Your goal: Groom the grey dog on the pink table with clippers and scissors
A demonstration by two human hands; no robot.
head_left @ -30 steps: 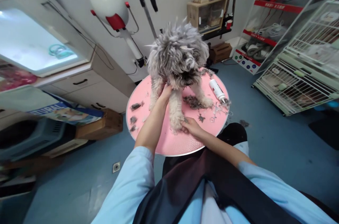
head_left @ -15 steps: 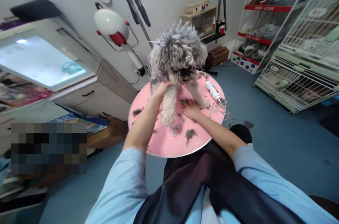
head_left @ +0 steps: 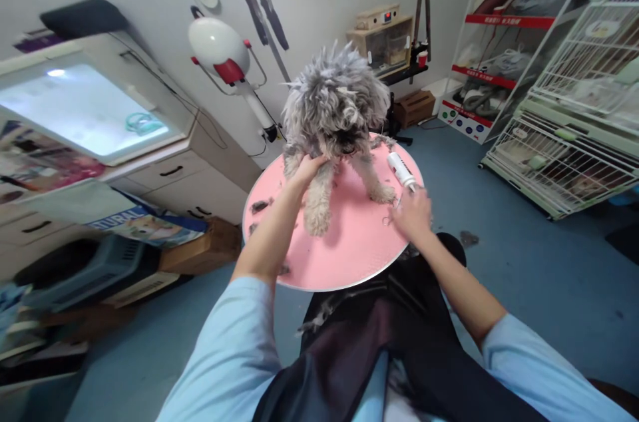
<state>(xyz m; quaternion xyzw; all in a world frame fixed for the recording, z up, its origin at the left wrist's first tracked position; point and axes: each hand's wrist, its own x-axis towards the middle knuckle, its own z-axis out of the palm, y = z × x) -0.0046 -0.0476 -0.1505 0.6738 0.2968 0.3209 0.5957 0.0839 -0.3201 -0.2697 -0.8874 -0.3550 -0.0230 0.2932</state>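
A shaggy grey dog (head_left: pixel 334 92) stands on the round pink table (head_left: pixel 344 265), its head lowered. My left hand (head_left: pixel 310 170) is closed around the upper part of one pale front leg, near the chest; fur hides some fingertips. At the right side of the table is my right hand (head_left: pixel 413 212), smeared by motion. It lies over a pair of scissors (head_left: pixel 386 221), of which little more than a finger ring shows. Just beyond that hand lies a white bottle (head_left: pixel 401 169) with a pointed nozzle. Dark clipped fur (head_left: pixel 260 206) is scattered along the left edge.
A white dryer (head_left: pixel 218 46) on a stand is behind the table. Left stands a lit cabinet (head_left: pixel 144 86) above drawers, with a pet carrier (head_left: pixel 107 269) and a cardboard box (head_left: pixel 210 249) below. Wire cages (head_left: pixel 574 142) and a shelf rack (head_left: pixel 482 76) are at right.
My right hand has moved right, from beside the dog's paws to the scissors. Clipped fur has gone from the table's front, and some is falling by my apron. My left hand stays on the leg.
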